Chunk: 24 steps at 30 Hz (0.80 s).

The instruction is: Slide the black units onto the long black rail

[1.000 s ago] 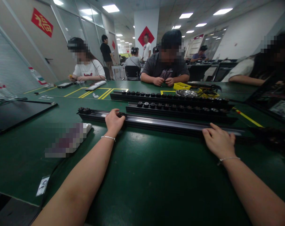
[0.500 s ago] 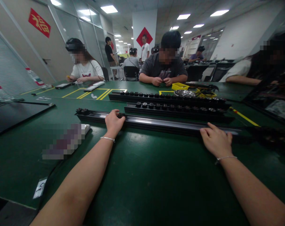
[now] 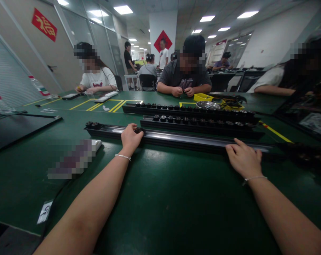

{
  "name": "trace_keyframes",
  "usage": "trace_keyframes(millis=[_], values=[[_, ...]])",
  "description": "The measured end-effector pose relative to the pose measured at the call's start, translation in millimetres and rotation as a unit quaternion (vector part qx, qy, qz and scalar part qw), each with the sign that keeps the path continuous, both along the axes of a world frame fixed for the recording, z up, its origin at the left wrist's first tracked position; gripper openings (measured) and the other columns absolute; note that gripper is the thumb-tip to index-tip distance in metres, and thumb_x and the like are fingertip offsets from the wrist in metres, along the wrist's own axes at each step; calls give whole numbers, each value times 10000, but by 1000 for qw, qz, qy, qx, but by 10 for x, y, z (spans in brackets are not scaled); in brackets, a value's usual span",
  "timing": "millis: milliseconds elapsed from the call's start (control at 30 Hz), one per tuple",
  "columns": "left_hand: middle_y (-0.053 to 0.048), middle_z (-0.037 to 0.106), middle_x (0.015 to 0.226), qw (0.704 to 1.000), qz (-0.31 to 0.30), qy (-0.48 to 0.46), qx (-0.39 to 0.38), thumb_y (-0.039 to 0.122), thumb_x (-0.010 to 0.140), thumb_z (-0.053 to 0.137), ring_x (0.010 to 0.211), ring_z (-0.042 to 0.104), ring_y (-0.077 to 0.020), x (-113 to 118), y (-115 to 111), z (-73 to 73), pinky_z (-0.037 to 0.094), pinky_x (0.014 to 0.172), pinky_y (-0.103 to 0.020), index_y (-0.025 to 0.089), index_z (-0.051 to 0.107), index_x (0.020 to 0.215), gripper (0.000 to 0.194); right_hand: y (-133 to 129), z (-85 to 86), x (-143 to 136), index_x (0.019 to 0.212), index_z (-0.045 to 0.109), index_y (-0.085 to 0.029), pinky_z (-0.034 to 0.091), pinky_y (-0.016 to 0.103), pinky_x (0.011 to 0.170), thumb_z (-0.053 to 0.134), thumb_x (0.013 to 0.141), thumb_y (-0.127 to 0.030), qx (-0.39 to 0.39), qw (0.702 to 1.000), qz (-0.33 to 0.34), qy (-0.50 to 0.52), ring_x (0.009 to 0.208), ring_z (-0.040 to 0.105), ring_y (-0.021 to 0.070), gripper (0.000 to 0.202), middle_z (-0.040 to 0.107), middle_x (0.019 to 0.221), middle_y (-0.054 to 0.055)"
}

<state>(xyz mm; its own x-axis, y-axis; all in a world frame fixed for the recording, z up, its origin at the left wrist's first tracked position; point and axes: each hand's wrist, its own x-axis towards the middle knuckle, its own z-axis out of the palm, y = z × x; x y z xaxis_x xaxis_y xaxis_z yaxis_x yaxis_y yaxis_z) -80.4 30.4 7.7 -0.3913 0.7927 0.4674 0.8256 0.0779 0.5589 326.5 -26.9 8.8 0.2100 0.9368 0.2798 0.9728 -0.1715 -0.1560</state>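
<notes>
Resting on long black rail (image 3: 181,139), left hand (image 3: 130,137), right hand (image 3: 244,159)

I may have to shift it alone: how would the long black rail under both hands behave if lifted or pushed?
The long black rail looks stiff, probably metal given its glossy, straight face. Its length suggests awkward one-handed lifting; left hand and right hand rest far apart. Flat on the green table, it should slide, not roll.

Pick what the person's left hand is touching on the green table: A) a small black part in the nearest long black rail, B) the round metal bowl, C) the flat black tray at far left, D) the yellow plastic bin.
A: the left hand rests on the nearest long black rail with its fingertips on a small black part seated in the rail; the yellow plastic bin and round metal bowl sit far across the table.
</notes>
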Motion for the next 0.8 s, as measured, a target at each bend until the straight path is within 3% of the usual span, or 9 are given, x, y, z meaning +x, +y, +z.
trace_keyframes(millis=[233, 400, 567, 800], values=[[-91, 658, 1064, 998, -19, 56, -6, 383, 735, 602, 1031, 594, -246, -6, -3, 14, 407, 955, -360, 184, 598, 1116, 430, -10, 6, -12, 1058, 664, -225, 235, 625, 1031, 210, 894, -494, -7, 1000, 1, 1, 1191, 467, 332, 553, 452, 1407, 84], [-114, 587, 1235, 995, -3, 91, -27, 534, 810, 507, 1225, 448, -303, -51, -80, -1, 209, 1087, -520, 222, 614, 1137, 464, -22, 4, -17, 1046, 670, -218, 240, 624, 1028, 224, 894, -474, 6, 1000, 0, -1, 1189, 467, 335, 536, 468, 1393, 92], [-55, 617, 1214, 996, -30, 78, -34, 468, 901, 370, 1212, 464, -277, -113, -120, -18, 166, 1100, -544, 269, 703, 948, 391, -17, 10, -8, 1039, 679, -220, 248, 634, 1017, 211, 894, -483, 5, 1000, 10, -2, 1182, 470, 333, 556, 480, 1380, 98], [-64, 653, 1145, 998, -17, 56, -13, 398, 926, 317, 1213, 471, -273, -113, -91, -28, 174, 1104, -537, 246, 715, 841, 434, -18, 13, -11, 1064, 671, -230, 218, 615, 1045, 202, 894, -499, 0, 1000, 3, 13, 1206, 456, 319, 567, 461, 1398, 76]])
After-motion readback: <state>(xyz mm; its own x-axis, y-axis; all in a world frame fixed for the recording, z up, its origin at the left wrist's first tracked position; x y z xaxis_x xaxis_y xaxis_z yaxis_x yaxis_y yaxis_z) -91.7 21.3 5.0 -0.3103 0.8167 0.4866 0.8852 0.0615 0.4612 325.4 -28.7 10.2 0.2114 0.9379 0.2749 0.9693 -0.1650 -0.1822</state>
